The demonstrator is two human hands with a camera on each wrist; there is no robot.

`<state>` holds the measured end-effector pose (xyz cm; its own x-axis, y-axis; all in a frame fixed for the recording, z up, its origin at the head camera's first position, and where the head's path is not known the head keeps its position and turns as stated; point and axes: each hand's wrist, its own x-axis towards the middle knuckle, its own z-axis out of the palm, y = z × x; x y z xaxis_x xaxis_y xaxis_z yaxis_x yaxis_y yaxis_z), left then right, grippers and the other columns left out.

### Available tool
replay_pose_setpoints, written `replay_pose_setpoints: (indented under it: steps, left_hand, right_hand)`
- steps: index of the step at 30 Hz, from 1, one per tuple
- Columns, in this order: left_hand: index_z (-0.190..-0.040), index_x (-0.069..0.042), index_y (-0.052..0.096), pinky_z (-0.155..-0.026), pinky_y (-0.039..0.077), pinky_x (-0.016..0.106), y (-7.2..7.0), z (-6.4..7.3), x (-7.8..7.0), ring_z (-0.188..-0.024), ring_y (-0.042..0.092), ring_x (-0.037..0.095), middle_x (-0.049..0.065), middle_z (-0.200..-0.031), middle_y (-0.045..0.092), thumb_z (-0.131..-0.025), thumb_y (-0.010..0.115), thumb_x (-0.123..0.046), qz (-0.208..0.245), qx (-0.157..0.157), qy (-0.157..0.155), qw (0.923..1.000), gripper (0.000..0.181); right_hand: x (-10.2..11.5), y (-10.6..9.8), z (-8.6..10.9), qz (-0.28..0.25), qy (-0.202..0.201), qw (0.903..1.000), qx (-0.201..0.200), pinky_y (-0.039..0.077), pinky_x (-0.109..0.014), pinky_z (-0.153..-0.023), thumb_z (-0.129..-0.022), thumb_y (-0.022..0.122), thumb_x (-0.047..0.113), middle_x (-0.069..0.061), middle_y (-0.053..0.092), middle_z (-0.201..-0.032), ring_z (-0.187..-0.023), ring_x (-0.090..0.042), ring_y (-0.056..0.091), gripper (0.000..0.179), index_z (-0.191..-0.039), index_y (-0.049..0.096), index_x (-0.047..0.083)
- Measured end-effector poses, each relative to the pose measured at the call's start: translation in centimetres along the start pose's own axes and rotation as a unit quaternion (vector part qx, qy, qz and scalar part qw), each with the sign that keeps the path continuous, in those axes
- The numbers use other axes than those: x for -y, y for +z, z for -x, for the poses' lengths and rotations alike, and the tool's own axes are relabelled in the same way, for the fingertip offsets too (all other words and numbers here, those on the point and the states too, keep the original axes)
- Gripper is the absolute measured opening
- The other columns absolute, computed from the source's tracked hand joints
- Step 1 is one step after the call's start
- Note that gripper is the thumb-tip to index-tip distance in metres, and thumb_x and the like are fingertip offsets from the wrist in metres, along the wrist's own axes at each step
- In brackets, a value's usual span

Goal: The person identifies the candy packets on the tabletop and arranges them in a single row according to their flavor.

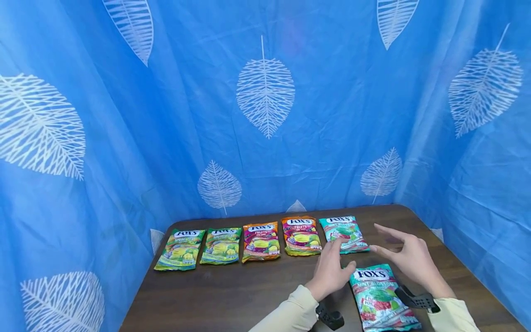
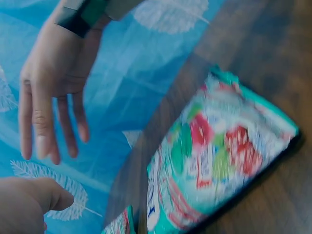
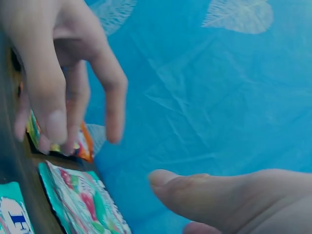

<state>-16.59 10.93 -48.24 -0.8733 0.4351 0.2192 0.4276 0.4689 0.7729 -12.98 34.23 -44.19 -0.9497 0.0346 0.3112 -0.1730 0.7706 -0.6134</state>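
A teal Fox's mint candy bag (image 1: 343, 233) lies flat at the right end of a row near the table's far edge. By its lower left is my left hand (image 1: 330, 269), fingers relaxed and thumb spread, overlapping the bag's edge in the head view; contact cannot be told. My right hand (image 1: 410, 258) hovers off the bag's right side, thumb and fingers apart, holding nothing. A second teal mint candy bag (image 1: 381, 297) lies nearer, below and between the hands. The left wrist view shows this nearer bag (image 2: 209, 156) beside my left thumb (image 2: 36, 197).
Leftward along the row lie two orange-and-magenta fruit candy bags (image 1: 261, 241) and two green candy bags (image 1: 180, 250), spaced slightly apart. All rest on a dark brown wooden table (image 1: 232, 295) with rounded far corners. Blue leaf-patterned curtains (image 1: 323, 129) surround its back and sides.
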Motion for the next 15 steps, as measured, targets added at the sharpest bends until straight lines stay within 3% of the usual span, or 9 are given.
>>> replay_pose_setpoints:
  steps: [4,7,10,15]
  left_hand:
    - [-0.142,-0.017,0.059,-0.071,0.047,0.023,0.2,1.2,0.0,-0.091,0.054,0.004,-0.007,-0.108,0.056,-0.099,0.081,-0.024,0.071,0.013,-0.007,0.9974,0.048]
    - [-0.138,-0.017,0.060,-0.072,0.050,0.021,0.7,2.2,0.3,-0.091,0.056,0.006,-0.008,-0.109,0.054,-0.097,0.081,-0.019,0.119,0.022,-0.017,0.9925,0.046]
    - [-0.137,-0.019,0.060,-0.073,0.053,0.021,1.1,3.1,0.6,-0.091,0.057,0.005,-0.007,-0.110,0.054,-0.096,0.082,-0.016,0.153,0.024,-0.041,0.9871,0.046]
    - [-0.135,-0.015,0.058,-0.072,0.056,0.022,1.3,4.5,0.9,-0.092,0.058,0.005,-0.004,-0.110,0.055,-0.095,0.084,-0.013,0.183,0.017,-0.085,0.9792,0.048]
  right_hand:
    - [-0.7,-0.8,1.8,0.006,0.023,0.9997,0.003,0.065,-0.045,-0.074,-0.095,0.088,0.039,-0.028,0.070,-0.136,-0.104,-0.040,0.078,0.070,-0.151,0.065,0.005]
    - [-1.6,-1.4,3.3,0.012,0.053,0.9985,0.005,0.063,-0.036,-0.068,-0.094,0.089,0.041,-0.026,0.071,-0.136,-0.095,-0.031,0.080,0.070,-0.150,0.066,0.005]
    - [-2.4,-1.5,4.3,0.006,0.090,0.9956,0.026,0.063,-0.040,-0.071,-0.095,0.087,0.045,-0.026,0.073,-0.133,-0.094,-0.029,0.080,0.074,-0.152,0.064,0.004]
    - [-3.5,-0.9,5.1,-0.031,0.163,0.9832,0.076,0.063,-0.051,-0.081,-0.094,0.085,0.053,-0.024,0.076,-0.127,-0.107,-0.036,0.078,0.084,-0.157,0.059,0.004]
